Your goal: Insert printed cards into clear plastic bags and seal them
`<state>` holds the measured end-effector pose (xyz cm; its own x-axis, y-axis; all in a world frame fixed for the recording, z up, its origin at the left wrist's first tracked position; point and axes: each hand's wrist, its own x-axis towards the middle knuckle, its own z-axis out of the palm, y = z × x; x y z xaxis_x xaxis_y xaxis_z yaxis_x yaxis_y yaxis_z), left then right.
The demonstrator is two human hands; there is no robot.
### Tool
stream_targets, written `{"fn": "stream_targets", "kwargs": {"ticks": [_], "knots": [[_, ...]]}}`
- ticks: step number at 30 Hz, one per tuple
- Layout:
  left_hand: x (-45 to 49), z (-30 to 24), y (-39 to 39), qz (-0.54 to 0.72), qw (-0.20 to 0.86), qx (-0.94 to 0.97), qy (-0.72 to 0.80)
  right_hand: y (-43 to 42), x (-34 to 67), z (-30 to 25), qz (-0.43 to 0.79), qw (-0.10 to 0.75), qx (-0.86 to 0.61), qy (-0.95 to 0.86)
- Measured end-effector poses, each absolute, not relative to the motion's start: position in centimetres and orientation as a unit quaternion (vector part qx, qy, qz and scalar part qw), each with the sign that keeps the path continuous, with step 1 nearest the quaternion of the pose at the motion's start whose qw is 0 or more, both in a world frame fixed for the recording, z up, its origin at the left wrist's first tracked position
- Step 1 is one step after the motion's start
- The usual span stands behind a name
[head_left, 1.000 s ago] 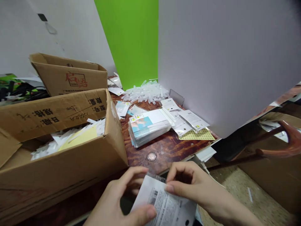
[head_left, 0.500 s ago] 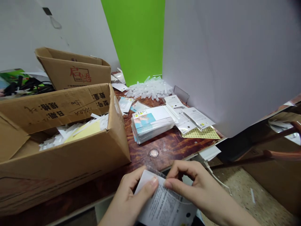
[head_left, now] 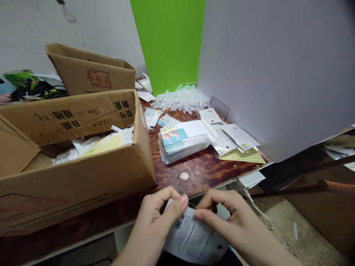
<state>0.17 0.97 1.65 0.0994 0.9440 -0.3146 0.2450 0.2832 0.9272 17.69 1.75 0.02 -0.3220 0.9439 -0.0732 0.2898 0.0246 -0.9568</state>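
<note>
Low in front of me, at the table's front edge, is a clear plastic packet (head_left: 191,238) with a white printed card in it, text side up. My left hand (head_left: 159,214) pinches its upper left edge between thumb and curled fingers. On the upper right edge, my right hand (head_left: 229,214) is closed with thumb against fingertip. What lies under the fingers is hidden. Just beyond the hands sits a stack of similar packets (head_left: 183,140) with blue-and-white fronts. White strips (head_left: 209,130) rest at its right side, next to loose packets (head_left: 240,136) showing their printed backs.
An open cardboard box (head_left: 83,184) holding white strips and yellow sheets takes up the left. Behind it stands another box (head_left: 97,75). Translucent pointed pieces (head_left: 181,98) are heaped by the green panel (head_left: 169,40). A grey panel (head_left: 266,74) borders the table (head_left: 199,171) on the right.
My left thumb has shifted up to the packet's top edge, nearer my right fingers. The packet has dropped slightly lower. The surroundings have shifted a little right and up in view.
</note>
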Motion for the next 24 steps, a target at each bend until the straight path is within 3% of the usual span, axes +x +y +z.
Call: {"fn": "stream_targets", "kwargs": {"ticks": [7,15,20,24], "knots": [[0.4,0.8,1.1,0.342,0.556,0.478,0.587,1.7,17.8,-0.5,0.499,0.292,-0.514,-0.634],[-0.2,0.6,1.3,0.288,0.566,0.521,0.57,1.9,17.6,-1.1,0.506,0.307,-0.506,-0.628],[0.5,0.3,1.3,0.328,0.607,0.464,0.556,1.7,17.4,-1.4,0.485,0.322,-0.512,-0.631],[-0.2,0.3,1.6,0.33,0.576,0.493,0.562,1.9,17.6,-1.6,0.496,0.338,-0.507,-0.619]]}}
